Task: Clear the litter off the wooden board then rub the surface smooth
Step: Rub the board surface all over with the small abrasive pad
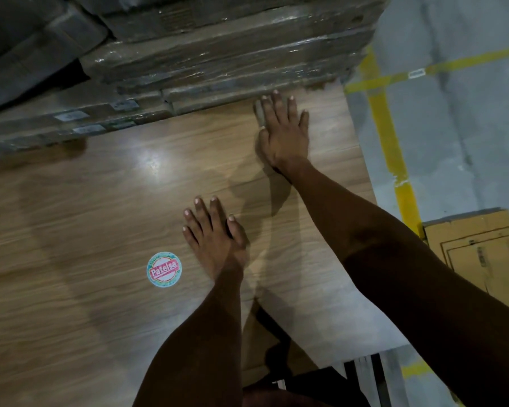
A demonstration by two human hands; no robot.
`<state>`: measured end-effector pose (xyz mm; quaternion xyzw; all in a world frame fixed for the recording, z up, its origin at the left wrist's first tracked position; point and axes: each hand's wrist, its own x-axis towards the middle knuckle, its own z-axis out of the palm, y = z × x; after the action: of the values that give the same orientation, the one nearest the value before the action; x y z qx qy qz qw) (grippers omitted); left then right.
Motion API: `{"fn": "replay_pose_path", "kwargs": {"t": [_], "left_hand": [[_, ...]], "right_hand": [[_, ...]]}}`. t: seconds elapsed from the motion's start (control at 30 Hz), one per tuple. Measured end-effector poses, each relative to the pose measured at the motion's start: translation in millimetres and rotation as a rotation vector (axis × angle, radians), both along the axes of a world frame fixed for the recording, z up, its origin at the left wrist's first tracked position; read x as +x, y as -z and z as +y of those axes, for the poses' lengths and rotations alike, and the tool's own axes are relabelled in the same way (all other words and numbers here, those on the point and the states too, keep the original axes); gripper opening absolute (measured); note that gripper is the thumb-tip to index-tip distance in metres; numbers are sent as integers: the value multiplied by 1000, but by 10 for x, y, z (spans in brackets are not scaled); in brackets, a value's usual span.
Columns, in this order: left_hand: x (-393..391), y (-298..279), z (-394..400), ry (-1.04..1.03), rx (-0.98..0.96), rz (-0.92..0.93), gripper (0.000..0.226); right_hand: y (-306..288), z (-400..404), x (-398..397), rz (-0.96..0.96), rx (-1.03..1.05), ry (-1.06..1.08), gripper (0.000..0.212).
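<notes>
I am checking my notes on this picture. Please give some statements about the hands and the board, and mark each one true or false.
1. Both hands lie flat on the board. True.
2. The right hand reaches the wrapped stack. True.
3. The left hand covers the sticker. False: the sticker lies uncovered beside it.
4. The right hand holds a cloth. False: it holds nothing.
5. Yellow lines mark the floor. True.

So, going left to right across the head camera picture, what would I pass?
Round sticker → left hand, flat on the wooden board → right hand, flat farther up the board → yellow floor line → cardboard box.
</notes>
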<state>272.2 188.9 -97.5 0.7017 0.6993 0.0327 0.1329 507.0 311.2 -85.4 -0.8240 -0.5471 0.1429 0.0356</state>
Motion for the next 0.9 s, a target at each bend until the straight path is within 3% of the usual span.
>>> {"fn": "replay_pose_path", "kwargs": {"t": [0.23,0.4,0.67,0.83,0.9], "left_hand": [[-9,0,-5,-1,1,-1,61],[-6,-11,-7,2,-2,-3,61],[-13,8,-9,-4,6,-7,61],[-13,17,2,-5,9,-11,62],[-5,6,-7,-5,12,-10,62]], "right_hand": [[54,-84,66,38,76,319,71],[49,-203,151,12,82,58,68],[45,-244,238,32,86,292,67],[62,-496,170,-8,58,-20,67],[73,-583,321,-7,68,-24,67]]}}
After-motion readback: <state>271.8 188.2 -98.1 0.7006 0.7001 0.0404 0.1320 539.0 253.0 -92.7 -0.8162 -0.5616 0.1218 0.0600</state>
